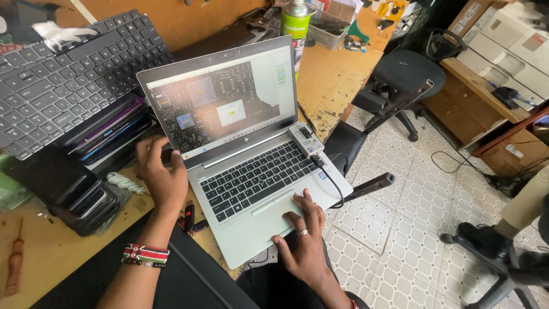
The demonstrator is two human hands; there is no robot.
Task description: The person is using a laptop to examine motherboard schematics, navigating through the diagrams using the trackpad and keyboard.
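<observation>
From the head camera I see a silver laptop open on the wooden workbench, its screen lit with a circuit-board layout, so work looks well underway. My right hand rests on the touchpad, fingers spread, gripping nothing. My left hand curls loosely at the laptop's left edge; whether it holds anything, I cannot tell.
</observation>
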